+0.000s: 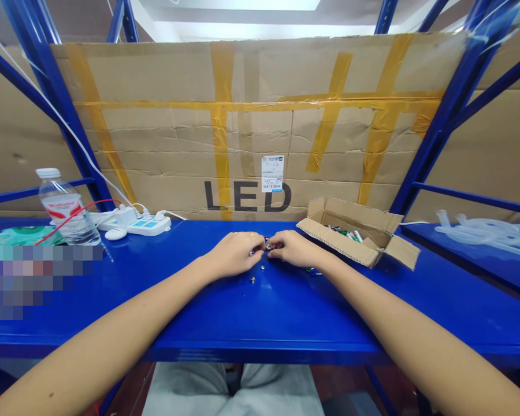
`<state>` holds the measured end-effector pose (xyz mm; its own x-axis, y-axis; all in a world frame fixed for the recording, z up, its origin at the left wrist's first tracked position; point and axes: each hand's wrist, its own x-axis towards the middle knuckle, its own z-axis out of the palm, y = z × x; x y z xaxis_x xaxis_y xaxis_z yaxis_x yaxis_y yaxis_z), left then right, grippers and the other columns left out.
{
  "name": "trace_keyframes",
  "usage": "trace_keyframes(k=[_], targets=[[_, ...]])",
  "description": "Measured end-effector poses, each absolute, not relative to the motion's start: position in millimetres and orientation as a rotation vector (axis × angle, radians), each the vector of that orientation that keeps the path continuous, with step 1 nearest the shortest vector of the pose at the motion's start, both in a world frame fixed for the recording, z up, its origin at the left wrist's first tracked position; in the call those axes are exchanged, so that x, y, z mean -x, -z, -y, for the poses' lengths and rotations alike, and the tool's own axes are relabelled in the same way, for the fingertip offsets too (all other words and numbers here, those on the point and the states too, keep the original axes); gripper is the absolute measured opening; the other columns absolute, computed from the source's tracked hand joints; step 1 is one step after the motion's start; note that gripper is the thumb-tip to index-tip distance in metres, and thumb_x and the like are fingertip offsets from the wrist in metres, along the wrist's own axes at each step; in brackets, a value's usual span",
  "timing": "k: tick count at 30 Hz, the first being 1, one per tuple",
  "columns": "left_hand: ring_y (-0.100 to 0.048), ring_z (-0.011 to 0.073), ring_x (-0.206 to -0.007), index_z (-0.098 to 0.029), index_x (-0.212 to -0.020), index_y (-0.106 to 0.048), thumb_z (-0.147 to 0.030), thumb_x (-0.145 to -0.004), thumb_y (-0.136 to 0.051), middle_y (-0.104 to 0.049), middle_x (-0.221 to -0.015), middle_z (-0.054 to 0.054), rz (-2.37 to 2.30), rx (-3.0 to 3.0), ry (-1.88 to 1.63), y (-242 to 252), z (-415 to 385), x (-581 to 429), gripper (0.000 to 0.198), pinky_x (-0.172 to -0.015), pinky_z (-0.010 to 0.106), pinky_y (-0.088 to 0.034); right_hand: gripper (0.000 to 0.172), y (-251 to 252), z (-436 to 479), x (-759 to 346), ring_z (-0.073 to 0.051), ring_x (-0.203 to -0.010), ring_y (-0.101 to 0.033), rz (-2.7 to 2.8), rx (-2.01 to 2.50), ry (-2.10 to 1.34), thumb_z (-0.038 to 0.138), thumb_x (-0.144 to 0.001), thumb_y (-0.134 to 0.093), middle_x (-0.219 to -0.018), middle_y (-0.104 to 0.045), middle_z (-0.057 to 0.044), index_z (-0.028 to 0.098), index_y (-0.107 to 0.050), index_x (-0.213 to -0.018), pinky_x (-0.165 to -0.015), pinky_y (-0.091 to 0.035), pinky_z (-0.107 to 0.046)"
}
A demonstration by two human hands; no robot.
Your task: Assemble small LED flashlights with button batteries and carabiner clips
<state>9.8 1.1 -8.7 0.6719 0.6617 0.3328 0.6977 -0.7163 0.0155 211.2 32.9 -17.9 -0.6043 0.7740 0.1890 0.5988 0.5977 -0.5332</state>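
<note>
Head view: the left hand (238,253) and right hand (293,247) face each other over the blue bench (286,323), fingertips just beside one another. The right thumb and forefinger are closed on a metal piece (268,247) at their tips. The left fingers curl inward; whether they grip anything, I cannot tell.

Two loose pieces (253,279) lie on the near side of the hands, one just below the gap between them, the other nearer the body. Green and blue bits (314,271) show under the right wrist, which partly covers them. Beyond and to the right of the right hand sits an open box (342,245), flaps out, with small cylinders (351,234) inside; farther right lies clear tubing (487,231). Well left of the left hand stand a bottle (65,208), a power strip (153,225), a white disc (115,234) and a green pack (23,234), with a red cable (75,215) crossing the bottle. Cardboard (173,150) walls off the space beyond both hands.

The held piece turns a round, pale-centred end toward the camera; its long axis is too small to make out.
</note>
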Motion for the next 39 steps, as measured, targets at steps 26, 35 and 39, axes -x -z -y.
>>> trace_keyframes(k=[26,35,39], targets=[[-0.062,0.0175,-0.071,-0.020,-0.082,-0.065,-0.020,-0.084,-0.053,-0.070,-0.079,0.002,1.234,2.897,0.266,6.3,-2.6,-7.3,0.012,-0.061,0.026,-0.037,0.016,17.0,-36.6,-214.4,-0.021,-0.085,-0.063,2.355,1.152,-0.288,0.018,-0.081,-0.063,-0.094,-0.071,-0.008,0.021,-0.077,-0.089,-0.078,-0.045,-0.030],[-0.068,0.0189,-0.085,-0.019,-0.099,-0.068,-0.023,-0.092,-0.055,-0.074,-0.096,0.004,1.122,2.700,0.825,14.5,-9.7,-9.3,0.015,-0.074,0.029,-0.047,0.013,16.9,-30.4,-208.8,-0.018,-0.080,-0.061,2.398,1.010,-0.482,0.021,-0.082,-0.064,-0.083,-0.071,-0.003,0.019,-0.077,-0.086,-0.072,-0.042,-0.027],[-0.069,0.0199,-0.091,-0.019,-0.102,-0.068,-0.021,-0.093,-0.053,-0.074,-0.100,0.006,1.015,2.749,0.827,16.6,-11.5,-8.4,0.018,-0.079,0.030,-0.050,0.012,17.1,-30.0,-207.0,-0.017,-0.079,-0.060,2.337,0.942,-0.598,0.021,-0.080,-0.065,-0.081,-0.071,-0.002,0.018,-0.076,-0.084,-0.072,-0.041,-0.027]])
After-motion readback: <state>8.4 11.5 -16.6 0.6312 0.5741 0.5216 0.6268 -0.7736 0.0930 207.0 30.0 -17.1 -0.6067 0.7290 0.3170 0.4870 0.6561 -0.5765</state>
